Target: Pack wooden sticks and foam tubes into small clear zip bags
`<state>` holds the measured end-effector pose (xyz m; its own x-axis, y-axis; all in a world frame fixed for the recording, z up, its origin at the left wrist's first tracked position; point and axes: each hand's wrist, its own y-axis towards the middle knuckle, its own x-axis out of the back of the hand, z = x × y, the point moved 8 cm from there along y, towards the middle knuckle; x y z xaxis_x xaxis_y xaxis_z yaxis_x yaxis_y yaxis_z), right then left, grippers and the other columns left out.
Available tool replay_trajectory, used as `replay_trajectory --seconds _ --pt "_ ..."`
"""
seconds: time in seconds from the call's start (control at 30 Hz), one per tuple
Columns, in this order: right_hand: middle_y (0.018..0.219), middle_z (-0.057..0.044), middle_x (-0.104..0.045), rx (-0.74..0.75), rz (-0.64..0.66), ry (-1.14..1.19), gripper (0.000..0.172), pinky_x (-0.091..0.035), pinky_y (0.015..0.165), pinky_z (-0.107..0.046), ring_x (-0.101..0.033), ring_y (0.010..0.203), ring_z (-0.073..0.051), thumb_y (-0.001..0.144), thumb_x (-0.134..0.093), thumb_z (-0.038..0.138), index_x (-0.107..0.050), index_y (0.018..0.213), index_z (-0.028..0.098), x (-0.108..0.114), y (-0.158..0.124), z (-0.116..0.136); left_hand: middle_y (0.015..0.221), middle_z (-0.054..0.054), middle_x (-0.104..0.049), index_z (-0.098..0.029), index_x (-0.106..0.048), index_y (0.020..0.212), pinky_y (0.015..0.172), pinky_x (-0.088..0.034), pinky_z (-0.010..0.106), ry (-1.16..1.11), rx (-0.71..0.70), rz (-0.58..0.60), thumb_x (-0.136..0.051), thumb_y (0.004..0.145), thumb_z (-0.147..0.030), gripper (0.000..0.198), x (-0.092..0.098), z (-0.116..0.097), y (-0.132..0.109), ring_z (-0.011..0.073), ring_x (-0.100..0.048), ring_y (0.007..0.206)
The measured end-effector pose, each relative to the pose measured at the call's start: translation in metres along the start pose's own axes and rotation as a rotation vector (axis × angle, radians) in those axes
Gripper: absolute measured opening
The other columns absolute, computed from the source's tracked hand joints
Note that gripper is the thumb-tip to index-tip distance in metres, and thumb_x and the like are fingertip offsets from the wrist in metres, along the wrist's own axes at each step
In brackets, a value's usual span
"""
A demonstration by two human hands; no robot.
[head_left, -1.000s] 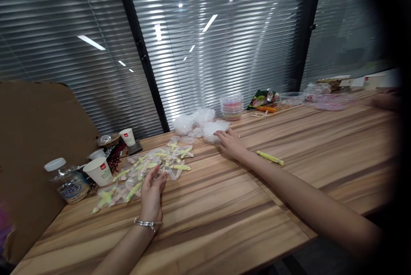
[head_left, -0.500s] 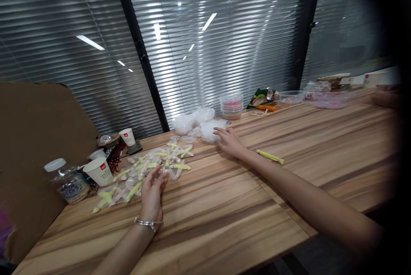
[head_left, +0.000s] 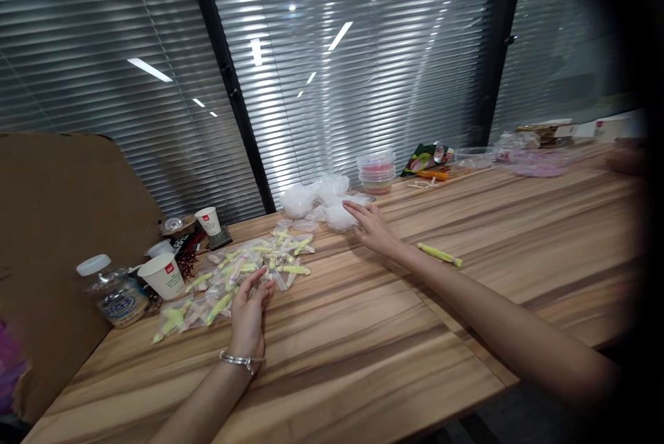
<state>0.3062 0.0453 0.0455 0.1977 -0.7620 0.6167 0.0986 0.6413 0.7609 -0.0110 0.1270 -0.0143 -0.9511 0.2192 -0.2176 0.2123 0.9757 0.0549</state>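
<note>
My left hand [head_left: 250, 314] rests on its side at the right edge of a pile of small clear bags [head_left: 236, 265] holding yellow and pinkish pieces. Its fingers are loosely bent and apart, with nothing visible between them. My right hand [head_left: 374, 229] is stretched forward, palm down, fingers extended over the near side of a bundle of white translucent plastic [head_left: 338, 216]. The index fingertip appears to touch that bundle; I cannot tell how firmly. To the right of my right forearm lies a single yellow stick-like piece [head_left: 440, 255], apart from both hands.
At left stand a lidded plastic jar [head_left: 120, 297], a paper cup [head_left: 164, 276] and a smaller paper cup [head_left: 208, 221], beside a cardboard panel [head_left: 67, 223]. Stacked round tubs [head_left: 376, 173], a dark green packet [head_left: 421, 158] and clear containers [head_left: 474, 156] line the blinds. Another person's hand [head_left: 626, 159] shows at far right.
My right hand's index finger has straightened and reaches slightly farther left over the white plastic. The left hand stays nearly in place. The whole view has shifted a little.
</note>
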Motion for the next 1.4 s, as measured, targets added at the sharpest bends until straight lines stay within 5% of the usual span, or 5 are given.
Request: replay_trajectory --seconds 0.13,0.5,0.67,0.83,1.4 --pt "0.127 -0.003 -0.057 -0.049 -0.073 0.304 0.041 -0.034 0.096 -0.039 -0.047 0.11 -0.023 0.084 -0.048 0.021 -0.057 0.124 0.025 0.014 0.004 0.024 0.109 0.008 -0.064 -0.02 -0.064 0.106 0.085 -0.047 0.03 0.04 -0.013 0.014 -0.065 0.068 -0.014 0.038 -0.001 0.001 0.001 0.0196 -0.062 0.099" --pt "0.092 -0.005 -0.068 -0.477 0.216 1.144 0.025 -0.039 0.068 -0.026 -0.056 0.081 -0.016 0.072 -0.07 0.033 -0.071 0.091 0.017 -0.016 -0.007 0.06 0.122 0.008 -0.059 -0.02 -0.065 0.102 0.094 -0.043 0.036 0.058 0.001 0.089 -0.07 0.067 -0.021 0.035 -0.016 -0.005 -0.006 0.0224 -0.061 0.102" --pt "0.084 -0.003 -0.066 -0.558 0.354 1.34 0.031 -0.027 0.051 -0.021 -0.047 0.062 -0.007 0.067 -0.076 0.034 -0.07 0.092 0.017 -0.02 -0.018 0.096 0.122 0.011 -0.06 -0.017 -0.066 0.102 0.102 -0.038 0.037 -0.122 0.128 0.391 -0.064 0.079 -0.039 0.032 -0.05 -0.009 -0.031 0.0234 -0.058 0.109" --pt "0.087 -0.003 -0.063 -0.662 0.428 1.575 0.031 -0.036 0.053 -0.018 -0.052 0.065 -0.007 0.065 -0.078 0.027 -0.068 0.092 0.017 -0.024 -0.031 0.127 0.131 0.013 -0.054 -0.018 -0.062 0.115 0.105 -0.035 0.036 -0.213 0.238 0.626 -0.061 0.081 -0.047 0.045 -0.071 -0.01 -0.052 0.0253 -0.051 0.121" --pt "0.077 -0.001 -0.062 -0.732 0.519 1.643 0.032 -0.047 0.058 -0.021 -0.058 0.065 -0.008 0.065 -0.079 0.027 -0.065 0.092 0.016 -0.038 -0.048 0.14 0.122 0.019 -0.058 -0.011 -0.063 0.111 0.101 -0.037 0.045 -0.231 0.373 0.719 -0.061 0.08 -0.048 0.048 -0.078 -0.006 -0.063 0.0296 -0.06 0.105"
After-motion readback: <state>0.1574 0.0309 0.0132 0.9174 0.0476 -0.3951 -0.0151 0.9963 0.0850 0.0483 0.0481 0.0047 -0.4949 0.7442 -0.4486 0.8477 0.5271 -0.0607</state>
